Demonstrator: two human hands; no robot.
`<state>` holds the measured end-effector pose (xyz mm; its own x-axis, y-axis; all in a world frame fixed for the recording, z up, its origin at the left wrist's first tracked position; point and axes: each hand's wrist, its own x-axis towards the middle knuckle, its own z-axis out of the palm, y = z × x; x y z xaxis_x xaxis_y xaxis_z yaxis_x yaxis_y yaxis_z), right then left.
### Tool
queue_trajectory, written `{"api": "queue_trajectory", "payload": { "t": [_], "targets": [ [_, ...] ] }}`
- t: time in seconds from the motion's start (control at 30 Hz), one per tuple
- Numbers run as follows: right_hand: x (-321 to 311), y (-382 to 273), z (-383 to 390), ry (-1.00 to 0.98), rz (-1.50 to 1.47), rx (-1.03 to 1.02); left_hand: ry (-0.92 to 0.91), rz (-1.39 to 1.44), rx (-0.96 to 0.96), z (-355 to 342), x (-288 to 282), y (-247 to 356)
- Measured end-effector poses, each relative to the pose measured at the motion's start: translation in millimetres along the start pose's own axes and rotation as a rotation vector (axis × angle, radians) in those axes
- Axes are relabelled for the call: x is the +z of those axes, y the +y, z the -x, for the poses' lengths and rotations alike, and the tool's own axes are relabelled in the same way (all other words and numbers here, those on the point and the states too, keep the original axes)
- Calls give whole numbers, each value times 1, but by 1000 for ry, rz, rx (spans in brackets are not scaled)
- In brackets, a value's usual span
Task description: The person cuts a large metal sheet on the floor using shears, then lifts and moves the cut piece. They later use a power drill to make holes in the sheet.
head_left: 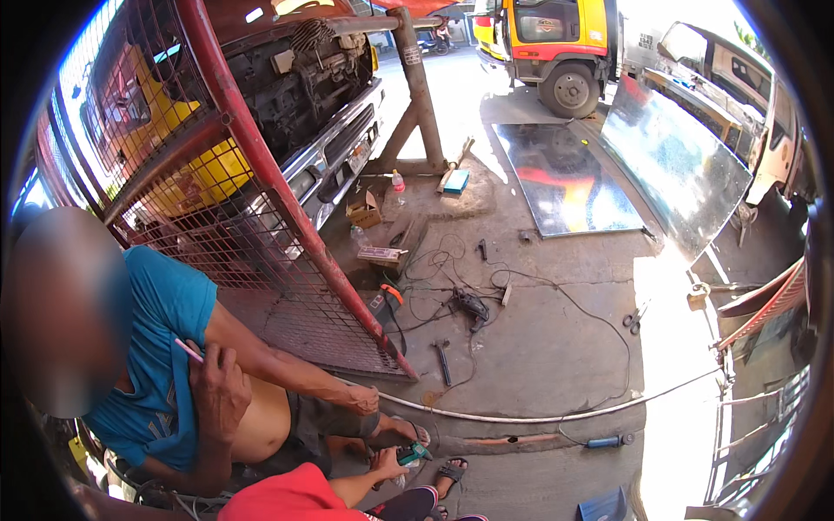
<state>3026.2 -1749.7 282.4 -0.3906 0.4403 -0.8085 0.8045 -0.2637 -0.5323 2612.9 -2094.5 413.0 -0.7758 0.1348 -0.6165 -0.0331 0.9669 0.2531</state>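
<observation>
My left hand (pixel 388 461) reaches out from a red sleeve (pixel 287 499) at the lower edge and is closed on a small teal tool (pixel 413 453), low over the concrete floor. My foot in a dark sandal (pixel 451 473) is just right of it. My right hand is out of sight. Beside me on the left crouches a person in a blue shirt (pixel 169 347). One of that person's hands (pixel 217 386) holds a thin pink stick (pixel 188 350); the other hand (pixel 360 399) rests on a knee, close above my hand.
A red mesh frame (pixel 261 252) leans against a truck front (pixel 326 130). A hammer (pixel 443 360), a grinder (pixel 472 306), cables, pliers (pixel 634 319) and a white hose (pixel 521 418) lie on the floor. Shiny metal sheets (pixel 565 182) and a yellow truck (pixel 556 43) are beyond.
</observation>
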Motion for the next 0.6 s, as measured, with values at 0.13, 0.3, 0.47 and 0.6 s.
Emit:
{"api": "queue_trajectory", "payload": {
  "t": [0.13,0.3,0.47,0.6],
  "targets": [
    [-44,-18,-3,8,-2,120,48,47,-76,-14,-8,7],
    [-99,1,-48,-73,36,127,109,102,-211,-6,-25,55],
    [-187,-84,-142,-192,177,66,292,202,-275,29,-33,126],
    [-243,-276,-240,-323,435,-99,326,364,-424,69,-24,180]
  ]
}}
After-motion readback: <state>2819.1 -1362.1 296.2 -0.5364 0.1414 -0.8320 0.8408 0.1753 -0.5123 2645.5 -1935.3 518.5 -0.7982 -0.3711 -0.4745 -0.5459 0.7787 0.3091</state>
